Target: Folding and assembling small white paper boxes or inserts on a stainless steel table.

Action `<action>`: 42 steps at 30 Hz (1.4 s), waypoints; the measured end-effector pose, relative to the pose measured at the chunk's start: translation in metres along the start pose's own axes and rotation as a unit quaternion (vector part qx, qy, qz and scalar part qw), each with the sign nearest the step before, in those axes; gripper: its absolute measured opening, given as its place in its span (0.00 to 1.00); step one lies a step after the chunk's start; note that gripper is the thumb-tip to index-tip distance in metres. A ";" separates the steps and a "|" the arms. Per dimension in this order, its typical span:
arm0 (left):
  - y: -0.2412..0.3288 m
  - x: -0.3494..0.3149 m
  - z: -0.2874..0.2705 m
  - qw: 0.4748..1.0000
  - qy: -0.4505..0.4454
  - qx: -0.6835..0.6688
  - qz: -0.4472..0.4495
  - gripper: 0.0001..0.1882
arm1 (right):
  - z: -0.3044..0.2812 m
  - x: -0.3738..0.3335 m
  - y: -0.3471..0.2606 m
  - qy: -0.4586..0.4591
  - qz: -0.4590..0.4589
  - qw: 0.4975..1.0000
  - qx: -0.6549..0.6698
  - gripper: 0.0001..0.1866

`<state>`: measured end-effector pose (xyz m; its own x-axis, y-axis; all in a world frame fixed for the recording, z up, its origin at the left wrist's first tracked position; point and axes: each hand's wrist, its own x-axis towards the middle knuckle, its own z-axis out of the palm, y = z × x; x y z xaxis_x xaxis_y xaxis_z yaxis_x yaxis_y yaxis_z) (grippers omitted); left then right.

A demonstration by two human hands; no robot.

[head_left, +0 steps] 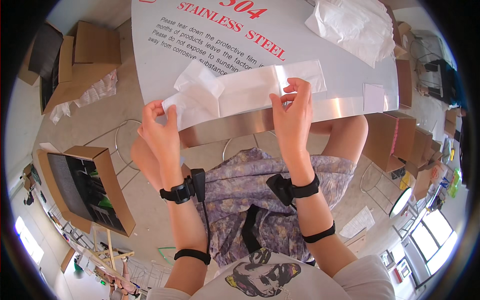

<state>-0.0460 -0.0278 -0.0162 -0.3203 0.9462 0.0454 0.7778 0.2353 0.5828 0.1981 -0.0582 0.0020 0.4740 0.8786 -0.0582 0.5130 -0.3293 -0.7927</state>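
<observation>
A thin, translucent white wrapping sheet [245, 92], creased and folded over at its left end, lies along the near side of a metal-edged table. My left hand [161, 131] pinches its left end between thumb and fingers. Toward the right end, my right hand [294, 115] has thumb and curled fingers closed on the sheet; the exact contact is partly hidden. Under the sheet is the table top [165, 65], covered in grey printed film, with a bare shiny steel strip along the near edge. Black straps with small box-shaped devices circle both my wrists.
A pile of white wrapping sheets [352, 30] lies at the table's far right, with a small white card [373, 98] nearer the edge. Open cardboard boxes stand left, one with dark dividers [92, 185]; more boxes [387, 140] stand right. Wire-framed stools [127, 142] are around.
</observation>
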 end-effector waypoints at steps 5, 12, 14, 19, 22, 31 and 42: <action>0.003 0.003 0.002 1.000 0.007 -0.016 0.002 0.15 | 0.000 0.001 0.002 0.000 -0.002 1.000 -0.006 0.22; 0.000 0.004 -0.005 1.000 -0.015 0.013 -0.019 0.17 | 0.000 -0.002 0.002 -0.004 -0.001 1.000 -0.020 0.23; 0.002 0.001 -0.007 0.999 -0.018 0.031 -0.017 0.17 | -0.001 -0.002 0.001 0.000 -0.006 1.000 -0.026 0.23; 0.039 -0.015 -0.013 0.993 0.075 0.054 0.071 0.19 | -0.010 0.000 0.003 0.016 -0.009 0.998 -0.057 0.24; 0.054 -0.032 0.008 0.962 0.017 -0.078 0.261 0.19 | -0.020 0.004 0.012 0.035 -0.030 0.997 -0.070 0.22; 0.104 -0.063 0.090 0.923 -0.146 -0.055 0.353 0.28 | -0.048 0.048 0.068 0.091 0.067 0.980 -0.162 0.22; 0.105 -0.070 0.109 0.932 -0.119 0.060 0.338 0.32 | -0.059 0.054 0.059 0.078 0.068 0.995 -0.006 0.10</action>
<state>0.1170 -0.0455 -0.0463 0.3822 0.9063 0.1805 0.8176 -0.4227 0.3909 0.2960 -0.0503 -0.0126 0.6451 0.7609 -0.0690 0.4443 -0.4471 -0.7763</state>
